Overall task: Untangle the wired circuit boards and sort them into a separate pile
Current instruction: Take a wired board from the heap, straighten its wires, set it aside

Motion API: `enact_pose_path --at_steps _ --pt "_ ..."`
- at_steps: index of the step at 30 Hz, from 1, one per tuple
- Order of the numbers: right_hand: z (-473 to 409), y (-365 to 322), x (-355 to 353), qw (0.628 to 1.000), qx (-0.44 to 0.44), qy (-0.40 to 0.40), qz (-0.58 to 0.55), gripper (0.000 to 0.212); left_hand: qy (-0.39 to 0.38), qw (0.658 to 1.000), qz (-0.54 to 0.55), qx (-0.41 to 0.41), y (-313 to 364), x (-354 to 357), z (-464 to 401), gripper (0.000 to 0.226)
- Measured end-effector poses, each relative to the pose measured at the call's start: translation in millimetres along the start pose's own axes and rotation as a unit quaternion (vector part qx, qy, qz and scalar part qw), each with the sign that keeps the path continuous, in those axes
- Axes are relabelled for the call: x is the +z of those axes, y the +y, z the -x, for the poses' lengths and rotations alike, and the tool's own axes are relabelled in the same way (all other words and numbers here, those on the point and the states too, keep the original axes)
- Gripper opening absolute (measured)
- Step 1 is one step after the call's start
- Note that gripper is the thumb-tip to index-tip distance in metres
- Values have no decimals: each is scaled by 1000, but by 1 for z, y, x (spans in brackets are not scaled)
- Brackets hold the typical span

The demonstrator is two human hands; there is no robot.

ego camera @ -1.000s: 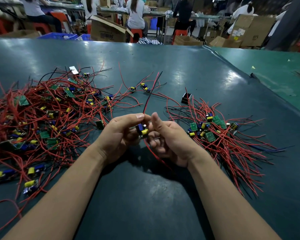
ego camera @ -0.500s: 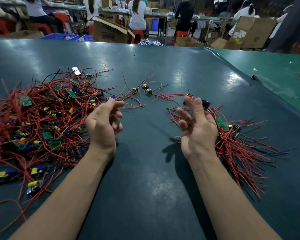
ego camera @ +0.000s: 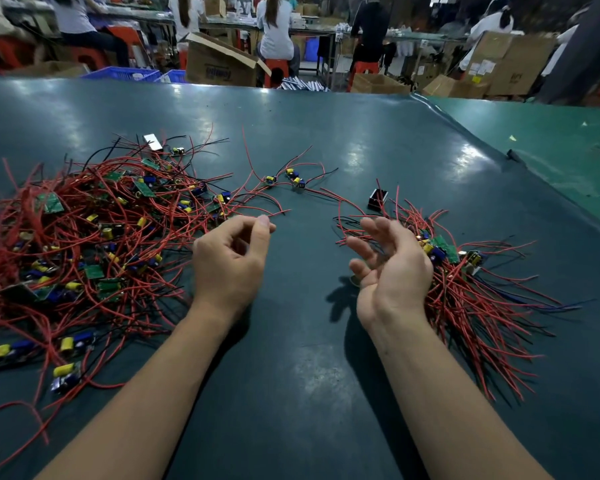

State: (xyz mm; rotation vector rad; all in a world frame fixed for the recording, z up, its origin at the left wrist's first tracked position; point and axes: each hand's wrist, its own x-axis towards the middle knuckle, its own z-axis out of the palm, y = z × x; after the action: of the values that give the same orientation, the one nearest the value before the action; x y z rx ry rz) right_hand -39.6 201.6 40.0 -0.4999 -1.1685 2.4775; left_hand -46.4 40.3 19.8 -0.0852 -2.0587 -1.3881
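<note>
A big tangled heap (ego camera: pixel 83 237) of small green circuit boards with red and black wires covers the table's left side. A smaller sorted pile (ego camera: pixel 464 289) of boards with red wires lies on the right. My left hand (ego camera: pixel 231 261) hovers at the heap's right edge, fingers loosely curled, holding nothing. My right hand (ego camera: pixel 392 265) hangs just left of the sorted pile, palm turned inward, fingers relaxed and empty. Three loose boards (ego camera: pixel 286 178) with wires lie between the piles, further back.
The dark green table (ego camera: pixel 291 375) stretches ahead; a lighter green table (ego camera: pixel 551 150) adjoins on the right. A small black box (ego camera: pixel 377 199) stands behind the sorted pile. A small ring-like part (ego camera: pixel 355 280) lies under my right hand. Cardboard boxes and seated people fill the background.
One second ago both hands held a board together at the centre. They parted; the board went onto the right pile, and both hands are now empty.
</note>
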Motion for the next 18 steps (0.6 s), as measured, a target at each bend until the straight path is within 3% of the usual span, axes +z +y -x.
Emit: enact_pose_path --at_steps 3,7,13,18 --pt "-5 6 0 998 1 1 57 18 47 974 -208 69 4 -2 4 17" --pt "-16 14 -5 988 72 -6 137 10 57 926 -372 -7 -1 -11 -2 30" --pt "-30 10 -9 989 16 49 140 18 -56 872 -467 -133 -5 -21 -7 43" --pt "-39 6 -12 985 -6 84 149 18 -77 885 -437 -143 -9 -22 -5 36"
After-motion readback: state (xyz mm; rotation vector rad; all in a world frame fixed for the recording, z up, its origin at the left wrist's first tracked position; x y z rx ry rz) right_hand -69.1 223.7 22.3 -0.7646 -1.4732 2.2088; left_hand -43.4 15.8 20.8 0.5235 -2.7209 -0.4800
